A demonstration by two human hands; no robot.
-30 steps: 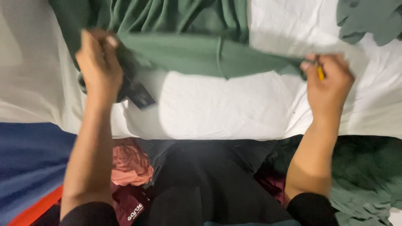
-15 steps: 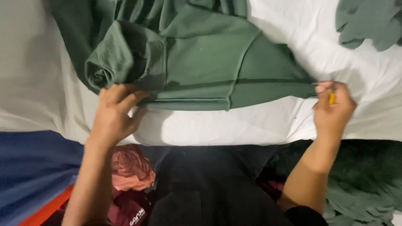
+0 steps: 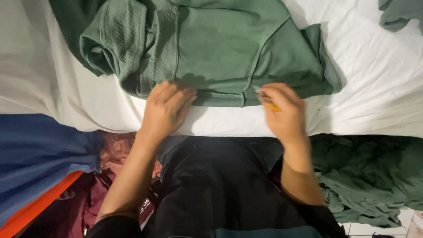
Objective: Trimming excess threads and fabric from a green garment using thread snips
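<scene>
view from above, looking down at two bare hands working on a white sheet (image 3: 379,101) spread over a bed. the left hand (image 3: 166,110) lies palm down with its fingers together and fairly flat, the fingertips pressing the lower hem of a green sweatshirt (image 3: 220,48). the right hand (image 3: 284,112) sits just to the right of it, near the same hem, fingers curled in; a small yellow object (image 3: 273,106) shows between its fingers, blurred, so it is hard to say what it is or whether the fingers also pinch the cloth. the green sweatshirt lies directly beyond both hands, further from the body, partly folded, with a ribbed bunched sleeve rolled up beyond and to the left of the left hand. to the left of the left forearm, lower down, lie a blue cloth (image 3: 39,154) with an orange edge and some pink and maroon clothes (image 3: 116,154). to the right of the right forearm sits a heap of dark green clothing (image 3: 374,176). far beyond the right hand, in the top corner, another grey-green garment (image 3: 401,15) rests on the sheet.
</scene>
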